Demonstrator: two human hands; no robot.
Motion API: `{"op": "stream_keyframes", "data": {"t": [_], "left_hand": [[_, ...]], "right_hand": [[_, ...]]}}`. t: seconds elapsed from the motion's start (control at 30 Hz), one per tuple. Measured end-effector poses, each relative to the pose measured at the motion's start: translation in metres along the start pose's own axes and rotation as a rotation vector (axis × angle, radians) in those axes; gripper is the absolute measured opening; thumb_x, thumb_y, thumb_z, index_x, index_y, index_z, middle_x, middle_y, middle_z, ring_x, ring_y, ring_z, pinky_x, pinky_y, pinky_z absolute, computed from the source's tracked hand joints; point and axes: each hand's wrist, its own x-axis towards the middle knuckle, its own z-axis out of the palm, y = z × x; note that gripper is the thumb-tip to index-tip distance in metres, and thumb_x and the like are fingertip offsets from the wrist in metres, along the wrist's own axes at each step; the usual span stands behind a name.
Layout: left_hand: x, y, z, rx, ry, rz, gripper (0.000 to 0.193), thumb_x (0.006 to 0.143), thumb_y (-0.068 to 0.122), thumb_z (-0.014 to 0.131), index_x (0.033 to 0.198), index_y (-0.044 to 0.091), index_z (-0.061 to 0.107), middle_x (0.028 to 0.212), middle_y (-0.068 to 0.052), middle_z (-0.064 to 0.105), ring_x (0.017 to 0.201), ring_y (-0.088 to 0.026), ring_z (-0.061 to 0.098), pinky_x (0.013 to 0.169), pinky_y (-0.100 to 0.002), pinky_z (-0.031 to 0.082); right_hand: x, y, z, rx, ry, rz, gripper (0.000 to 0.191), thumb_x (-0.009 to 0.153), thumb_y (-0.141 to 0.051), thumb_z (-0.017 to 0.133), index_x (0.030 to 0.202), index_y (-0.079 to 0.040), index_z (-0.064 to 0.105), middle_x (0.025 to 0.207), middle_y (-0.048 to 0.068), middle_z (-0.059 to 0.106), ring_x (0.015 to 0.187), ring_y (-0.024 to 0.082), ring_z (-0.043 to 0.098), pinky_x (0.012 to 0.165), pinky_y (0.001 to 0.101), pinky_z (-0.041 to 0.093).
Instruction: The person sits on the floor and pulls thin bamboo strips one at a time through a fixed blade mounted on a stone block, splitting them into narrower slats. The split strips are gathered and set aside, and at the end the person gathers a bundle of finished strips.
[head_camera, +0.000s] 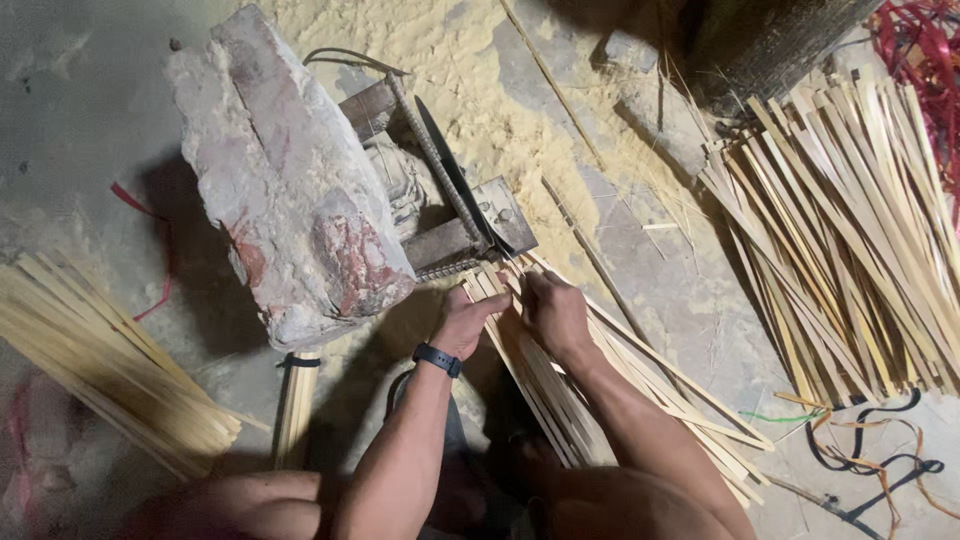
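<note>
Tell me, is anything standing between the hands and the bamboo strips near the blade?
Nothing visible does. The left hand and right hand both rest directly on the bundle of bamboo strips, whose ends reach the dark blade.

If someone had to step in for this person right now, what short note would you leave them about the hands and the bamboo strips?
Left hand: pressed on the near bundle of strips, wristband on.
Right hand: gripping the same bundle's far ends, close to the dark blade fixed beside the big stone block.
Wide strips are piled on the right; thinner sticks lie on the left. Sawdust covers the floor.
Done: both piles suggest much is processed. Left: the bundle in hand, apparently.
</note>
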Motion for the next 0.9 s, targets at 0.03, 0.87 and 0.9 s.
{"op": "stream_keyframes", "data": {"t": [0.03, 0.87, 0.9], "left_hand": [[0.002, -0.003, -0.001, 0.018, 0.089, -0.013, 0.041, 0.078, 0.004, 0.083, 0.114, 0.004, 0.064, 0.115, -0.007, 0.071, 0.111, -0.020, 0.066, 0.105, -0.037, 0.047], [-0.017, 0.018, 0.015, -0.192, -0.148, 0.083, 0.022, 0.086, 0.005, 0.080, 0.104, -0.002, 0.068, 0.093, -0.009, 0.074, 0.083, -0.017, 0.069, 0.067, -0.034, 0.059], [-0.017, 0.018, 0.016, -0.183, -0.160, 0.081, 0.022, 0.087, 0.004, 0.080, 0.104, -0.002, 0.068, 0.093, -0.010, 0.074, 0.082, -0.018, 0.070, 0.067, -0.035, 0.060]], "right_hand": [[0.005, -0.002, 0.001, -0.020, -0.011, -0.003, 0.003, 0.078, 0.001, 0.068, 0.080, -0.001, 0.066, 0.075, 0.016, 0.065, 0.059, 0.028, 0.063, 0.059, 0.0419, 0.052], [-0.056, 0.000, -0.029, 0.303, -0.217, 0.231, 0.021, 0.089, -0.017, 0.073, 0.104, -0.003, 0.077, 0.085, 0.012, 0.078, 0.063, 0.022, 0.075, 0.056, 0.0348, 0.062], [-0.056, 0.000, -0.030, 0.280, -0.172, 0.176, 0.020, 0.089, -0.017, 0.075, 0.102, -0.002, 0.077, 0.085, 0.013, 0.077, 0.063, 0.022, 0.075, 0.056, 0.0346, 0.062]]}}
